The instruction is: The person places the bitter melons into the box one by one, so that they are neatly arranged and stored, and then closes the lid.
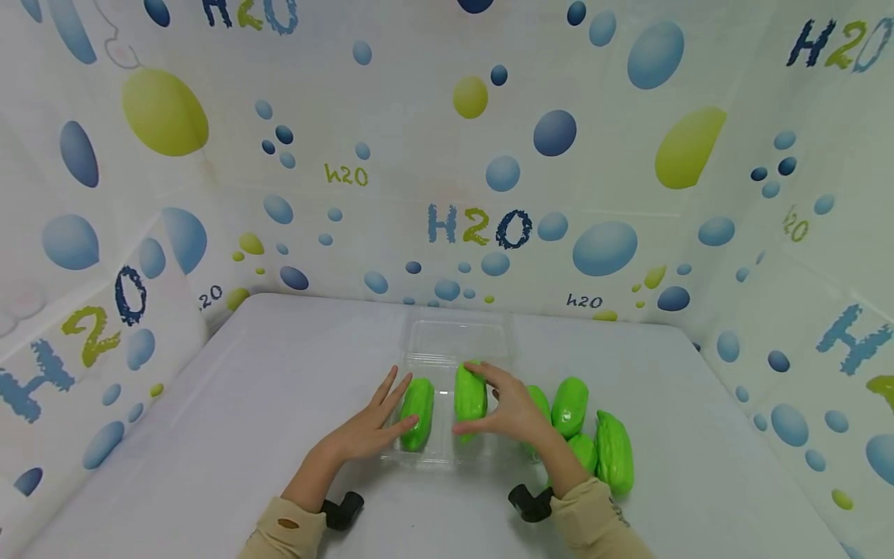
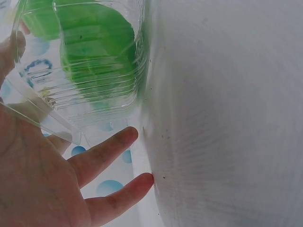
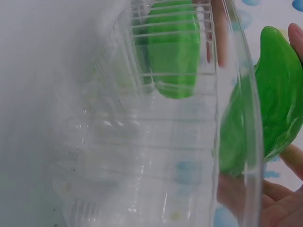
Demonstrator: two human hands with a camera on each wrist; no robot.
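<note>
A clear plastic container (image 1: 440, 446) lies on the white table with its lid (image 1: 457, 338) folded open toward the back. One glossy green mango (image 1: 417, 400) lies in its left half. At the container's left side, my left hand (image 1: 366, 431) has its fingers spread, the thumb reaching over the rim and the other fingers outside. My right hand (image 1: 513, 411) holds a second green mango (image 3: 279, 90) between thumb and fingers, over the container's right half. In the right wrist view this mango's curved tip points up, and part of it shows through the clear wall.
Several more green mangoes (image 1: 615, 454) lie in a group right of the container, partly behind my right forearm. White sheets (image 1: 391, 194) with blue and green spots and H2O lettering hang behind and on both sides of the table (image 1: 279, 388).
</note>
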